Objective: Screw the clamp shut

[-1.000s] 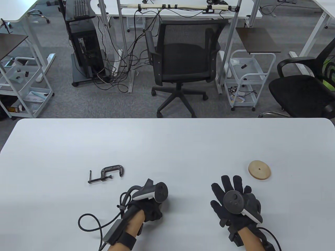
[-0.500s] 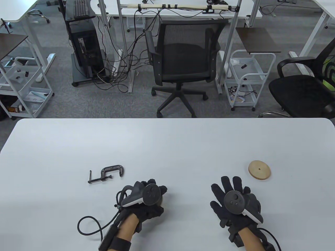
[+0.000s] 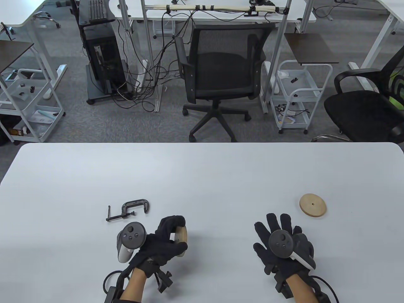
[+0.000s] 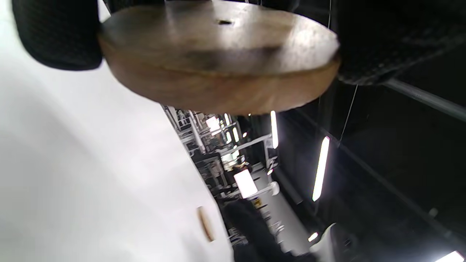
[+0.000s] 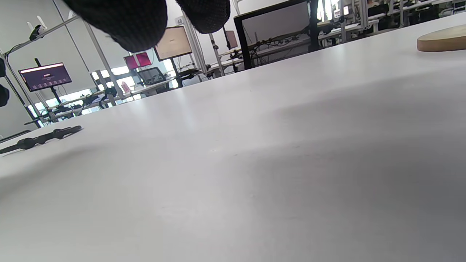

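The left hand has turned over in the last second. A second ago its tracker sat on top and the fingers were curled under, hiding what they held; now the tracker has swung round to the nine o'clock side, and a wooden disc shows on edge between thumb and fingers. The left wrist view confirms it: the disc, with a small hole in its middle, is pinched at opposite rims by gloved fingertips, lifted off the white counter. So the left grip is closed on that disc.

The right hand has not moved. It lies flat on the counter, palm down, fingers spread toward twelve o'clock, gripping nothing.

The C-clamp lies where it was, on its side at about eleven o'clock from the left hand and apart from it, untouched, its screw backed out toward eight o'clock with a clear gap at the jaw. A second wooden disc rests flat at one o'clock from the right hand.

My reading: the screwing has not begun. The raised disc is probably meant to go into the clamp's jaw, so the clamp has yet to be picked up or steadied before the screw can be turned.
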{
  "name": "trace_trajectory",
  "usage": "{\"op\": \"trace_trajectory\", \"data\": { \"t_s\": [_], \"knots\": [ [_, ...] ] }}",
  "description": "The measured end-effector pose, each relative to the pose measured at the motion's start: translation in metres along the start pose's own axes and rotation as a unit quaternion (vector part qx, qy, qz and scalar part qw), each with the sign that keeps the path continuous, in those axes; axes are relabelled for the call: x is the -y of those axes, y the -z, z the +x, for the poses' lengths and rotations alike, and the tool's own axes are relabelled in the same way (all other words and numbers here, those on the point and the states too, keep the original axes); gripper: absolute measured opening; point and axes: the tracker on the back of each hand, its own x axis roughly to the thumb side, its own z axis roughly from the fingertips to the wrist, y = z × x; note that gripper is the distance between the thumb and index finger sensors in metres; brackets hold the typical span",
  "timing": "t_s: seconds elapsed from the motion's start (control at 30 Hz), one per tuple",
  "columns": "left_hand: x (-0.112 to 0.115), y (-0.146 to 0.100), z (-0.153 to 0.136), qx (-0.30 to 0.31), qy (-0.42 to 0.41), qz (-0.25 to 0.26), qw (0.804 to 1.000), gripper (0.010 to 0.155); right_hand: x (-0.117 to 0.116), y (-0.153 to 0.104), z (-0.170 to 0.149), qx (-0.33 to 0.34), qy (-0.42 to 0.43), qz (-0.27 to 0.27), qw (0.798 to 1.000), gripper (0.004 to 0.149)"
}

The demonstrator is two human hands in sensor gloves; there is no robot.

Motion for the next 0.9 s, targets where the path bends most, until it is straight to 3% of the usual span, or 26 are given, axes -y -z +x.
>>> {"op": "trace_trajectory", "data": {
  "t_s": [0.23, 0.47, 0.6, 0.9],
  "knots": [
    [-0.013, -0.005, -0.006, 0.011, -0.087, 0.025, 0.996, 0.089, 0.008, -0.003, -0.006, -0.016, 0.020, -0.018, 1.000, 0.074],
    [-0.013, -0.008, 0.000, 0.052, -0.199, 0.056, 0.977, 0.090, 0.050, -0.004, -0.033, -0.046, 0.088, -0.094, 0.991, 0.077],
    [-0.010, -0.009, 0.001, 0.061, -0.240, 0.058, 0.967, 0.090, 0.062, 0.007, -0.051, -0.072, 0.095, -0.075, 0.990, 0.079],
    [-0.011, -0.012, 0.002, 0.056, -0.213, 0.067, 0.973, 0.091, 0.072, 0.040, -0.091, -0.144, 0.064, -0.045, 0.986, 0.081]
  ]
}}
